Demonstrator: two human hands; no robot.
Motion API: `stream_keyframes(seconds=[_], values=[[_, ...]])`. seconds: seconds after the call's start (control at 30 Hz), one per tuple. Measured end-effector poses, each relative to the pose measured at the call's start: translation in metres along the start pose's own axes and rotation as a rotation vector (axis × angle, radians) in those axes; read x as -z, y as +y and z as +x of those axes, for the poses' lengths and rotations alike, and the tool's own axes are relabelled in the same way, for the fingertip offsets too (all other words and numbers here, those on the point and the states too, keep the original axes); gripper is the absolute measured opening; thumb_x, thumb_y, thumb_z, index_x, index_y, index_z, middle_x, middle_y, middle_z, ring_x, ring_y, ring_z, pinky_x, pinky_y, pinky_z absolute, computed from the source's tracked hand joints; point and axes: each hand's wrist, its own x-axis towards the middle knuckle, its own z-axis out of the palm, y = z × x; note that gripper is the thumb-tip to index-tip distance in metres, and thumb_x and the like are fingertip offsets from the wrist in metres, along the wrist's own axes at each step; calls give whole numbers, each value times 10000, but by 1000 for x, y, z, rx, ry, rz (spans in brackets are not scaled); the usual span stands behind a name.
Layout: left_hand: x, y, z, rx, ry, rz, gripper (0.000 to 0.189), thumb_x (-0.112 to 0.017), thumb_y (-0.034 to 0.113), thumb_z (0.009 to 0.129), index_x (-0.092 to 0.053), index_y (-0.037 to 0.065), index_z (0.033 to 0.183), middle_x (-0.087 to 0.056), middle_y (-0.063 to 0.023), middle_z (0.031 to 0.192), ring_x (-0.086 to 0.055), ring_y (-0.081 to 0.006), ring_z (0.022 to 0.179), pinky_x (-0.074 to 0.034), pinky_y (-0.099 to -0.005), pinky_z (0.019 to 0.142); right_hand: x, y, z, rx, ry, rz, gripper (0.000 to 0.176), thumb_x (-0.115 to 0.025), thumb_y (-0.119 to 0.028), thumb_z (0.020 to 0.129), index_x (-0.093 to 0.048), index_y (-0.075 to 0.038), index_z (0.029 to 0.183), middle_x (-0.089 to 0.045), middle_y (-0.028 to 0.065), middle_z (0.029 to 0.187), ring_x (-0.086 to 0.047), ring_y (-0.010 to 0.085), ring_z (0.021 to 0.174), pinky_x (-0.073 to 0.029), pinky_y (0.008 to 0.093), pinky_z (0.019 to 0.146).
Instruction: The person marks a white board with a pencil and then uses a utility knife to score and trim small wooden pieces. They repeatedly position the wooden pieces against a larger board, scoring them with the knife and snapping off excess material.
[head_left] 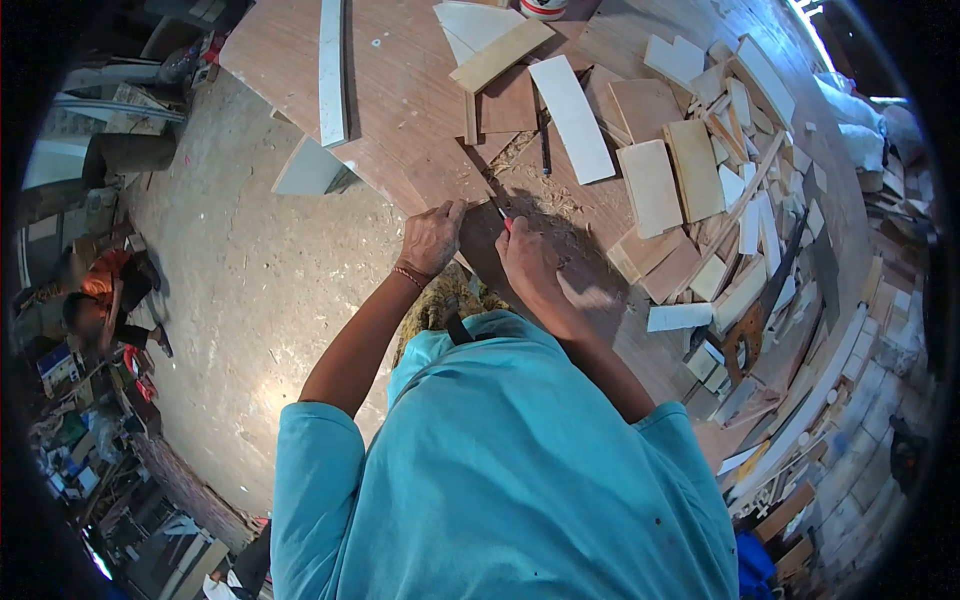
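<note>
My left hand (432,238) is closed on the near edge of a thin brown wooden board (440,178), its thumb pressed along the edge. In my right hand (528,258) is a red-handled knife (506,220), its narrow blade pointing up and left against the board's right side. The fingers wrap round the handle, so only its front part shows. Just beyond lie curled wood shavings (515,160) and a black pencil-like stick (545,145). A long white-faced strip (573,118) rests to the right of these.
Wood offcuts (690,170) are heaped on the right of the wooden worktop (390,90), with a handsaw (745,340) among them. A long white strip (333,75) lies at left. A white tin (543,8) stands at the far edge. Another person (105,295) sits low at left.
</note>
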Motion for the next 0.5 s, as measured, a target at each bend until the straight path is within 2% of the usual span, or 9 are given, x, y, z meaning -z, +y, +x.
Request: stream_keyframes(seconds=[0.07,0.2,0.3,0.4,0.47,0.5], values=[[2,1,0,22,-38,26,287,-537,68,684,-502,90,968,-596,-98,809,-600,-275,662,-478,-370,528,6,-3,0,8,-22,-10,170,-503,-188,807,-464,-24,782,-579,168,606,-605,320,571,-489,411,481],[4,1,3,30,-28,-3,311,-571,82,657,-496,87,959,-595,-104,806,-595,-297,654,-470,-388,525,17,-7,-5,-25,-46,52,167,-511,-175,801,-460,-18,775,-578,162,599,-604,316,563,-491,403,483],[2,1,1,33,-40,8,315,-578,85,653,-492,88,956,-592,-107,788,-590,-310,646,-467,-394,525,14,-2,-5,38,17,38,167,-513,-167,800,-459,-15,759,-572,159,579,-602,317,553,-493,400,486],[0,-1,1,35,-24,1,312,-580,86,652,-492,90,952,-590,-111,774,-587,-316,642,-464,-397,525,14,-2,-4,9,-40,56,159,-507,-160,800,-463,-13,759,-572,169,574,-602,325,555,-495,406,494],[0,-1,1,37,-14,-2,310,-581,87,653,-492,91,950,-590,-112,768,-587,-316,641,-462,-398,524,4,2,0,-26,-94,79,207,-483,-219,809,-462,-15,837,-572,218,621,-595,373,608,-477,467,538],[0,-1,1,35,3,-3,304,-581,86,653,-492,90,943,-589,-114,765,-586,-318,635,-461,-400,520,1,2,2,-26,-92,83,207,-483,-219,809,-462,-15,837,-572,218,621,-595,373,608,-477,467,538]])
